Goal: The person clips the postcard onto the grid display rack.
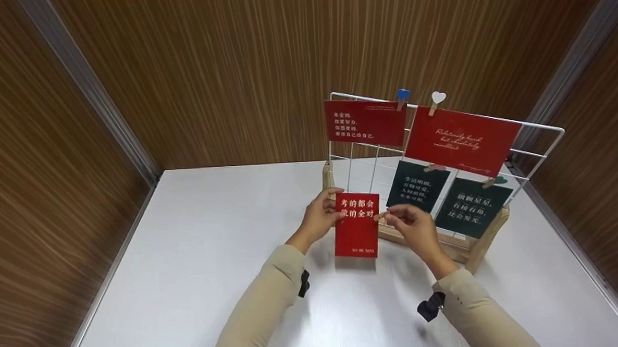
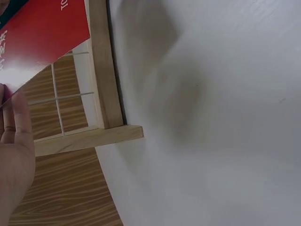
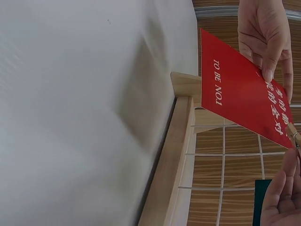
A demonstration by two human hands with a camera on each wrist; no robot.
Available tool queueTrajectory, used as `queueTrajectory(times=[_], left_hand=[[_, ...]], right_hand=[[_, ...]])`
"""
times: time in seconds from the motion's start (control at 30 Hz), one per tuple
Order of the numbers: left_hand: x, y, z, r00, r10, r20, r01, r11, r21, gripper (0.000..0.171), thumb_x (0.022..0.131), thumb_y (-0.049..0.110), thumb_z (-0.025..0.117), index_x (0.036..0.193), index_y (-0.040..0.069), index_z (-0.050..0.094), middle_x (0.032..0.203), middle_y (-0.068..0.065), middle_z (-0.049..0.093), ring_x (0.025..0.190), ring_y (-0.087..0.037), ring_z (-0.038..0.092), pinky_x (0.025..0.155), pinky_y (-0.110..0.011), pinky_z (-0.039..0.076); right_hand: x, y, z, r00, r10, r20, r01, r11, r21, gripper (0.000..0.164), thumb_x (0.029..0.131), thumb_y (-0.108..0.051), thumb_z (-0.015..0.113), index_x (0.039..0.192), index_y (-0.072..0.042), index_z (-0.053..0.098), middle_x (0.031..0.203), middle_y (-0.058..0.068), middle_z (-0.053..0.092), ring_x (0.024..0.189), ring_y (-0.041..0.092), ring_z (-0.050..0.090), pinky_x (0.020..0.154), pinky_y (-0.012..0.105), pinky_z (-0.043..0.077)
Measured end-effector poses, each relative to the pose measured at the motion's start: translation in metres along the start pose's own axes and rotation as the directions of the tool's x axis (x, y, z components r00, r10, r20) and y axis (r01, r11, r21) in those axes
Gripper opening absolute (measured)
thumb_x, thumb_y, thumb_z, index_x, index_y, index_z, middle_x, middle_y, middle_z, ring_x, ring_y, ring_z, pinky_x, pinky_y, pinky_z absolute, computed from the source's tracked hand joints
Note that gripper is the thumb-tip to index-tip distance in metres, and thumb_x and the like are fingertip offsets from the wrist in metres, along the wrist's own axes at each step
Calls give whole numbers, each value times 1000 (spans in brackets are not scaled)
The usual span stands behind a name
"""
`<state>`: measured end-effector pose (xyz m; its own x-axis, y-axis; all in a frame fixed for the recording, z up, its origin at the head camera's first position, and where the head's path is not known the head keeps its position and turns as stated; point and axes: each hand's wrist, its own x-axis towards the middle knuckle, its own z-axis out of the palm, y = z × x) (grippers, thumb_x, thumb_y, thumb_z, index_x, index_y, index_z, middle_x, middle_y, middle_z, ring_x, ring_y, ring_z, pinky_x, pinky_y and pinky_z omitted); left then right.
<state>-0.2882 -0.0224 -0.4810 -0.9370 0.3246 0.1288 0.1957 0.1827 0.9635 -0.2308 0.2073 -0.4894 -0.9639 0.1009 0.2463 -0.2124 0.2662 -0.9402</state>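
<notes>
A red card (image 1: pixel 357 236) with white lettering is held upright in front of the wire rack. My left hand (image 1: pixel 319 217) pinches it at its left edge, thumb on the printed face, as the right wrist view also shows. At the card's right edge, my right hand (image 1: pixel 416 229) pinches a small wooden clothespin (image 3: pixel 294 135). The clothespin's tip meets the card's edge; whether it grips the card I cannot tell. In the left wrist view, the left hand (image 2: pixel 16 155) is partly cut off and the clothespin is out of sight.
The white wire grid rack (image 1: pixel 540 155) stands in a wooden base (image 1: pixel 486 241). Two red cards (image 1: pixel 364 132) hang along its top, with blue (image 1: pixel 402 94) and white (image 1: pixel 438 97) heart pegs. Two dark green cards (image 1: pixel 472 208) hang lower. Wood-grain walls surround the white table (image 1: pixel 212 224).
</notes>
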Motion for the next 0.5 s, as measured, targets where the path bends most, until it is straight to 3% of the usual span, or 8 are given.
queueTrajectory(times=[0.13, 0.33, 0.5], left_hand=[[5, 10, -4, 1000, -1, -5, 2, 1000, 18, 50, 86, -6, 64, 130, 15, 51, 97, -6, 64, 88, -17, 61, 67, -30, 55], [14, 25, -8, 998, 58, -15, -57, 997, 61, 50, 86, -5, 65, 130, 15, 52, 96, -6, 64, 89, -16, 59, 78, -29, 52], [22, 35, -7, 995, 102, -21, -99, 990, 102, 51, 86, -3, 66, 130, 16, 51, 95, -4, 66, 87, -14, 58, 78, -27, 49]], right_hand=[[0, -17, 0, 1000, -27, -5, 27, 1000, 10, 20, 84, 1, 69, 101, 10, 65, 91, 17, 68, 77, 10, 64, 71, 20, 53], [-1, -49, 0, 999, -46, -25, 47, 998, 40, 19, 84, 4, 68, 100, 13, 64, 93, 22, 68, 76, 12, 65, 72, 21, 53], [3, -60, 0, 997, -64, -33, 65, 997, 31, 20, 85, 4, 68, 102, 14, 64, 94, 22, 68, 78, 10, 65, 73, 20, 52]])
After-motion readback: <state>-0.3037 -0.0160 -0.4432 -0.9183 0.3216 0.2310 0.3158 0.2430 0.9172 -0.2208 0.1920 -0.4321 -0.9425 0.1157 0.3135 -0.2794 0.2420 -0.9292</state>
